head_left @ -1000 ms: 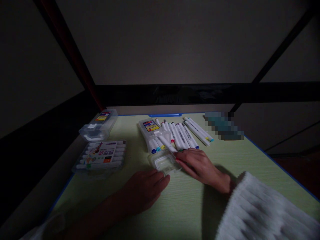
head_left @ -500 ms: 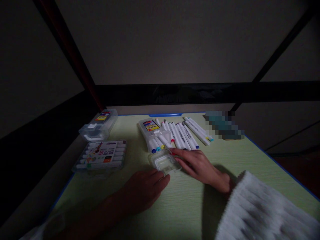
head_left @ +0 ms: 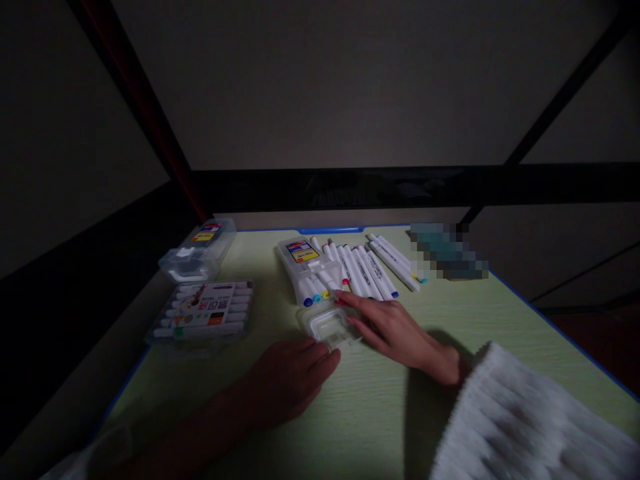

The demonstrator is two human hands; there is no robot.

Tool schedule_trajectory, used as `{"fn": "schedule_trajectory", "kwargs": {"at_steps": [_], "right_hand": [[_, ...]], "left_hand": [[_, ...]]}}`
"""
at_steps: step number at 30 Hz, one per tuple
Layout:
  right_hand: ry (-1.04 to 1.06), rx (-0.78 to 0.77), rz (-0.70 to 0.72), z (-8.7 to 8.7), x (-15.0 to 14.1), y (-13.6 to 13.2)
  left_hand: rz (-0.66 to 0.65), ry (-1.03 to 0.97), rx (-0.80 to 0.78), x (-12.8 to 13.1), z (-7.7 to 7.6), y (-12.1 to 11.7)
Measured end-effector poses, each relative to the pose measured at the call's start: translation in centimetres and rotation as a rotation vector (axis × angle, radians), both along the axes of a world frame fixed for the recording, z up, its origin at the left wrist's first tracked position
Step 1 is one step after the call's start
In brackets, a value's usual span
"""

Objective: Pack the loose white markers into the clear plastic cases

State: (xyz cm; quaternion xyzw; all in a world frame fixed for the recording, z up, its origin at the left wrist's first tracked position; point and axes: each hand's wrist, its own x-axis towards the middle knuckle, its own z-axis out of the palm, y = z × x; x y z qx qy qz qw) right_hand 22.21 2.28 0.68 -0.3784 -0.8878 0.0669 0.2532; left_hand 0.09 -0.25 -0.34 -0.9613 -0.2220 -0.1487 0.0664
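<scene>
A clear plastic marker case (head_left: 287, 259) with a yellow and blue label lies in the middle of the table. Several white markers with blue, cyan and yellow ends show inside it. Its clear lid (head_left: 330, 325) hangs open toward me, and the fingers of my left hand (head_left: 295, 377) are closed on the lid's near edge. My right hand (head_left: 393, 330) reaches in from the right with fingers apart. Its index fingertip rests at the red end of a white marker (head_left: 327, 280) that lies in the case mouth. Another right fingertip is by the lid's right edge.
Loose white markers (head_left: 367, 270) lie in a row right of the case. More markers (head_left: 397, 260) are farther right, near a blurred teal object (head_left: 447, 252). On the left stand a closed clear case (head_left: 220, 243) and a case full of markers (head_left: 203, 310). A blue-edged table (head_left: 350, 413) carries everything.
My right index fingertip has shifted slightly left and away from me, with the red marker end, toward the case. My left hand and the lid have stayed in place.
</scene>
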Motion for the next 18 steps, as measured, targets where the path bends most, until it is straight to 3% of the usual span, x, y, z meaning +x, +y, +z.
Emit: {"fn": "schedule_trajectory", "kwargs": {"at_steps": [18], "right_hand": [[0.02, -0.02, 0.027, -0.04, -0.02, 0.09]], "left_hand": [[-0.009, 0.026, -0.023, -0.05, 0.26, 0.03]]}}
